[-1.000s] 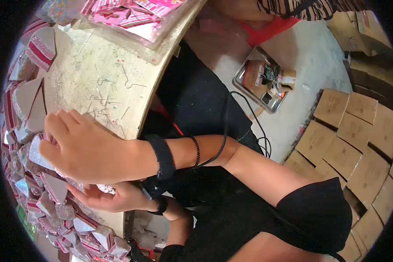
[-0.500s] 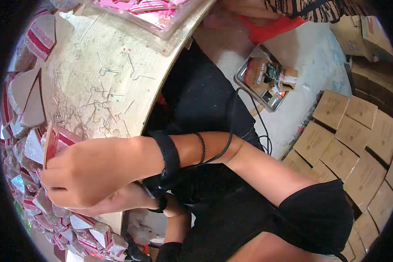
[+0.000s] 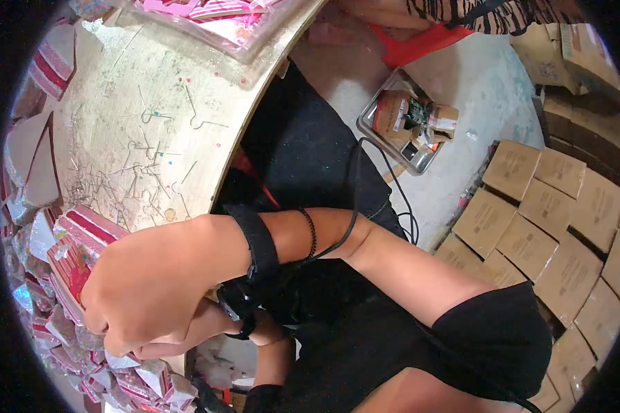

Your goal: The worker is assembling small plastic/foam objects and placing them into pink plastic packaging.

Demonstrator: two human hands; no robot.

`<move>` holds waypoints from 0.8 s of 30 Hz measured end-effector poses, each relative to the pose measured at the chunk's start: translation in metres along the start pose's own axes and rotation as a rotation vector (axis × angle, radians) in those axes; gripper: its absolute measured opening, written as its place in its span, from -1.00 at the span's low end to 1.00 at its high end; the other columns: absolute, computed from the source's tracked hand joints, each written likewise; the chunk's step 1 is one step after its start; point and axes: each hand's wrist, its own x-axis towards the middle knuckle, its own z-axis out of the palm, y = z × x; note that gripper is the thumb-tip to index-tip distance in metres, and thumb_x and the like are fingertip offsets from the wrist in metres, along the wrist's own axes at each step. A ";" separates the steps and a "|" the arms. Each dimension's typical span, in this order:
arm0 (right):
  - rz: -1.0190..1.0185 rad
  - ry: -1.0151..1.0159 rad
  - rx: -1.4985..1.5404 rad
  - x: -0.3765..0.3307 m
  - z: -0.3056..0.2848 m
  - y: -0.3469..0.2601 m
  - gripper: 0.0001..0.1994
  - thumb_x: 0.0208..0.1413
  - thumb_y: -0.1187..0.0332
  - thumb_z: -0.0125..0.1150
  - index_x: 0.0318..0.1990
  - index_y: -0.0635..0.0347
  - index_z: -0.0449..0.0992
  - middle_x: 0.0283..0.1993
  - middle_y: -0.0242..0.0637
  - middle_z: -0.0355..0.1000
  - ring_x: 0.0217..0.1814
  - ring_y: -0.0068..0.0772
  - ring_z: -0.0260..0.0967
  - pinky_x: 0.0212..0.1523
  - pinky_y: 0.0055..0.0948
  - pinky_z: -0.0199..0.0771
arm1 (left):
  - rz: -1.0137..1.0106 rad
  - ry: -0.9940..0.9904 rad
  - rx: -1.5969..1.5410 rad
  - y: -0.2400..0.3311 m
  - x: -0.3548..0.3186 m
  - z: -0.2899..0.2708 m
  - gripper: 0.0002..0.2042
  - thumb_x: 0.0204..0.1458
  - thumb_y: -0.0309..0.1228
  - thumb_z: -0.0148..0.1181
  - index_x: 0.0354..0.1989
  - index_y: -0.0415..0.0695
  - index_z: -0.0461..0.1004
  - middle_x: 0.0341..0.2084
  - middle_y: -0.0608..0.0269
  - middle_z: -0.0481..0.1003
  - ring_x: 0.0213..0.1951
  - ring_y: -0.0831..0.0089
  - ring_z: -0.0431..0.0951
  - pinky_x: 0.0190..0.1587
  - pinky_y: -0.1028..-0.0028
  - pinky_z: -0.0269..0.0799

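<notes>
Head view: both hands, right (image 3: pixel 148 282) over left (image 3: pixel 186 337), clamp a red-striped card (image 3: pixel 76 251) at the table's crowded edge (image 3: pixel 255 124).

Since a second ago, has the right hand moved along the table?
Yes. The right hand has slid off the pale table top toward its near edge and now grips a red-striped card over the pile.

Small packing workshop: worn wooden bench (image 3: pixel 151 138) strewn with wire hooks (image 3: pixel 145 172), heaps of red-and-pink folded paper packets (image 3: pixel 62 255), stacked brown cartons (image 3: pixel 558 227) on bare concrete floor (image 3: pixel 475 103).
</notes>
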 end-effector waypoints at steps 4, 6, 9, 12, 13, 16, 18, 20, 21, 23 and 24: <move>-0.035 -0.027 0.040 0.002 -0.004 0.005 -0.91 -0.23 0.35 0.14 -0.66 0.08 0.47 -0.57 -0.37 0.34 -0.41 -0.23 0.41 -0.39 -0.28 0.45 | -0.010 -0.001 -0.002 -0.001 -0.001 0.002 -0.66 0.14 -0.38 0.12 0.02 -0.32 0.31 -0.08 0.02 0.41 -0.10 0.31 0.46 -0.07 0.35 0.39; -0.083 -0.027 0.082 0.002 0.000 0.005 -0.90 -0.22 0.36 0.12 -0.68 0.07 0.45 -0.58 -0.38 0.34 -0.41 -0.24 0.40 -0.38 -0.28 0.45 | -0.015 0.000 0.000 -0.002 -0.001 0.001 -0.66 0.14 -0.38 0.12 0.01 -0.32 0.31 -0.09 0.03 0.41 -0.11 0.31 0.46 -0.08 0.35 0.39; -0.041 0.092 0.077 0.004 0.001 0.000 -0.90 -0.20 0.38 0.11 -0.68 0.05 0.42 -0.59 -0.40 0.33 -0.39 -0.25 0.39 -0.36 -0.31 0.44 | -0.019 0.003 -0.002 -0.003 0.000 0.000 -0.67 0.13 -0.38 0.12 -0.01 -0.32 0.32 -0.11 0.04 0.41 -0.12 0.32 0.47 -0.09 0.35 0.39; 0.017 -0.136 0.104 0.004 -0.009 -0.001 -0.89 -0.18 0.36 0.14 -0.66 0.03 0.40 -0.54 -0.42 0.36 -0.35 -0.27 0.38 -0.33 -0.31 0.43 | -0.024 0.005 0.000 -0.003 0.000 -0.001 -0.68 0.13 -0.38 0.12 -0.03 -0.31 0.32 -0.12 0.04 0.42 -0.13 0.32 0.47 -0.10 0.36 0.39; -0.011 -0.098 0.097 0.004 -0.005 0.000 -0.91 -0.18 0.35 0.15 -0.63 0.03 0.42 -0.53 -0.41 0.37 -0.34 -0.25 0.38 -0.32 -0.31 0.43 | -0.023 0.003 0.001 -0.002 0.000 -0.003 -0.69 0.13 -0.37 0.12 -0.03 -0.31 0.32 -0.13 0.05 0.42 -0.14 0.32 0.47 -0.11 0.36 0.39; -0.056 -0.044 0.109 0.004 -0.001 0.010 -0.94 -0.19 0.33 0.18 -0.59 0.04 0.48 -0.50 -0.38 0.38 -0.33 -0.22 0.38 -0.32 -0.30 0.42 | -0.025 0.001 -0.013 -0.003 0.000 0.000 -0.69 0.13 -0.37 0.12 -0.05 -0.31 0.33 -0.14 0.06 0.42 -0.15 0.33 0.47 -0.12 0.36 0.39; -0.068 -0.025 0.145 0.006 0.001 0.011 -0.94 -0.20 0.32 0.19 -0.57 0.05 0.50 -0.49 -0.36 0.38 -0.32 -0.20 0.38 -0.33 -0.29 0.42 | -0.025 0.005 -0.008 -0.003 0.002 0.000 -0.70 0.13 -0.37 0.12 -0.06 -0.31 0.33 -0.15 0.06 0.43 -0.16 0.33 0.47 -0.13 0.36 0.39; -0.040 -0.031 0.271 0.008 -0.001 0.008 -0.92 -0.23 0.33 0.21 -0.54 0.09 0.54 -0.48 -0.35 0.41 -0.28 -0.18 0.38 -0.34 -0.27 0.42 | -0.026 0.004 -0.010 -0.004 0.002 0.000 -0.71 0.12 -0.37 0.12 -0.07 -0.30 0.34 -0.16 0.07 0.43 -0.16 0.34 0.47 -0.14 0.37 0.39; -0.042 -0.031 0.270 0.008 -0.005 0.007 -0.92 -0.23 0.33 0.21 -0.54 0.09 0.54 -0.48 -0.35 0.41 -0.28 -0.18 0.38 -0.34 -0.27 0.42 | -0.030 0.005 -0.013 -0.005 0.002 0.000 -0.71 0.12 -0.37 0.12 -0.08 -0.30 0.34 -0.16 0.07 0.43 -0.17 0.34 0.47 -0.14 0.37 0.39; -0.085 -0.255 0.085 0.009 -0.017 0.002 -0.90 -0.23 0.32 0.23 -0.54 0.10 0.57 -0.43 -0.40 0.45 -0.24 -0.24 0.40 -0.29 -0.29 0.40 | -0.030 0.006 -0.011 -0.006 0.004 0.000 -0.72 0.12 -0.36 0.12 -0.09 -0.30 0.34 -0.17 0.07 0.43 -0.18 0.34 0.48 -0.15 0.37 0.39; -0.085 -0.254 0.088 0.012 -0.020 -0.004 -0.90 -0.23 0.32 0.23 -0.54 0.10 0.57 -0.43 -0.40 0.45 -0.24 -0.24 0.40 -0.29 -0.29 0.40 | -0.032 0.007 -0.010 -0.005 0.004 -0.001 -0.72 0.12 -0.36 0.12 -0.09 -0.30 0.34 -0.18 0.08 0.43 -0.18 0.35 0.48 -0.15 0.37 0.39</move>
